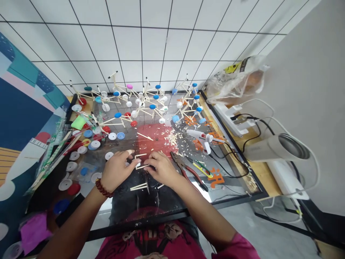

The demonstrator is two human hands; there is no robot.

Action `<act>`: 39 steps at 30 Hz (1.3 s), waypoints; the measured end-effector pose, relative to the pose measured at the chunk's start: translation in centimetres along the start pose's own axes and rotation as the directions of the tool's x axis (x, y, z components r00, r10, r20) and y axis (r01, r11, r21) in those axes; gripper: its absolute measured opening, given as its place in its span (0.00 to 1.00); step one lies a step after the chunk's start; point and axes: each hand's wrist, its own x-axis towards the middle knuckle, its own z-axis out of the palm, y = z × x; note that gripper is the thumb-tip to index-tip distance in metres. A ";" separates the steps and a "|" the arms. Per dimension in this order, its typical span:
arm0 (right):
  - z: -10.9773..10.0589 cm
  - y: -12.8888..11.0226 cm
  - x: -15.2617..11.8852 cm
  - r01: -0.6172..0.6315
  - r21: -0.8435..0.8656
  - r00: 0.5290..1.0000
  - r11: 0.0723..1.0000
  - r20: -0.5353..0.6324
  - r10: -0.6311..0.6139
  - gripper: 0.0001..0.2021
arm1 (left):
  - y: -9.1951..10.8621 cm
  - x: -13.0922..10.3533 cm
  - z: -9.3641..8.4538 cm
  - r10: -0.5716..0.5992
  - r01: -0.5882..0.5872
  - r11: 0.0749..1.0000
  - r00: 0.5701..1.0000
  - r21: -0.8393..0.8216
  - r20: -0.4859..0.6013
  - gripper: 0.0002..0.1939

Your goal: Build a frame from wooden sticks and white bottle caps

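My left hand (115, 168) and my right hand (163, 169) face each other low over the dark glass tabletop. Between them lies a small frame of wooden sticks (142, 166), with a white bottle cap (138, 164) beside the left thumb. The left thumb and forefinger are curled at the frame's left end. On its right end the right thumb and fingers pinch a stick. Exact contact under the fingertips is partly hidden. Nearer my body lie loose wooden sticks (138, 187); another pale stick (145, 136) lies beyond the hands.
Stick figures with coloured bottle caps (152, 107) stand along the back. A white glue gun (201, 137), red-handled pliers (185, 167) and a yellow cutter (202, 169) lie right, near wood chips (171, 138). Loose caps (71, 166) crowd the left; a power strip (233, 120) sits far right.
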 end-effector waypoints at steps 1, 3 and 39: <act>0.1 0.1 0.1 0.009 0.003 1.000 1.000 -0.007 -0.009 0.04 | 0.0 0.0 0.0 -0.012 0.012 1.000 1.000 -0.025 0.011 0.20; 0.3 0.1 0.1 0.021 0.015 1.000 1.000 -0.021 -0.020 0.04 | 0.0 0.0 0.1 -0.037 0.039 0.995 0.999 -0.089 0.028 0.21; -0.8 0.3 0.7 -0.064 0.633 0.914 0.771 -0.273 0.300 0.09 | 1.7 -0.5 0.4 -0.239 0.269 0.504 0.957 -0.821 0.166 0.22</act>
